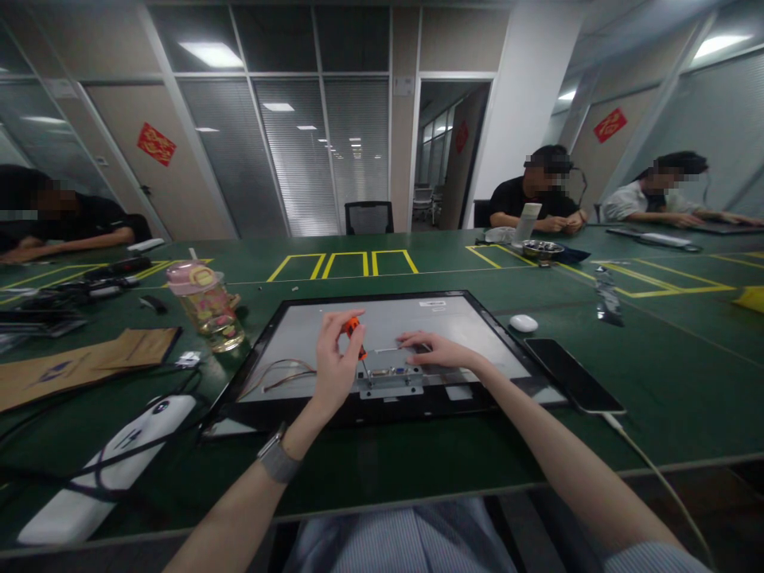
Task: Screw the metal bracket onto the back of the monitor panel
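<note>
A flat display panel [298,330] with a black frame lies on the green table. Near its front edge is a metal bracket [391,391] with connector ports. My left hand [339,358], a watch on its wrist, has its fingers closed round an orange and black screwdriver [354,326], whose shaft points down at the bracket's left end. Whether the tip sits on a screw is too small to tell. My right hand [438,350] rests over the bracket's back right side, fingers spread and touching the part there. Thin loose wires [286,372] lie on the panel's left.
A power strip [113,469], brown paper bag [77,366] and lidded cup [208,306] stand or lie left. Right of the panel are a phone [573,376] with a cable and a white case [524,323]. Several people sit across the table [454,267], near a metal bowl [542,251].
</note>
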A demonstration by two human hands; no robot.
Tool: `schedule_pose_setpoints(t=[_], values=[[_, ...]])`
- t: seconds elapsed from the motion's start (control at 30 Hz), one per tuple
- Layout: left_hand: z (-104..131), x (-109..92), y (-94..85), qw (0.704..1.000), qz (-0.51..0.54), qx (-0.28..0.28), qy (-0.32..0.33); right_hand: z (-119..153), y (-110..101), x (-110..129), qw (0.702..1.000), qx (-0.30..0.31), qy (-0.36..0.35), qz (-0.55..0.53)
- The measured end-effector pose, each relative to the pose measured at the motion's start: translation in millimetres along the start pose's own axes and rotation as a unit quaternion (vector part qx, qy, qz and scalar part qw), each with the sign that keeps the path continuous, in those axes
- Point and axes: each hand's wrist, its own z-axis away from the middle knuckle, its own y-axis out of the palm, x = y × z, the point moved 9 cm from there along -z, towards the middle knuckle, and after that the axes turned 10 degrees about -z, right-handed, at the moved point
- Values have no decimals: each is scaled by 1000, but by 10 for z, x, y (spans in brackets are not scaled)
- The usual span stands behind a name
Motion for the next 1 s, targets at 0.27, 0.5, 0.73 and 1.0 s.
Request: schedule_pose_setpoints(t=[0.27, 0.5, 0.73, 1.0], values=[[2, 25, 21, 999, 29, 13, -17, 17, -6, 24, 1000, 0, 7, -2], [3, -8, 36, 999, 30, 24, -2, 10, -3, 25, 1000, 0, -1, -3], [11, 54, 25, 998, 50, 3, -26, 13, 5, 42, 1000, 2, 5, -3], [14, -44, 23, 998, 65, 20, -3, 4, -6, 10, 1000, -7, 11, -6]])
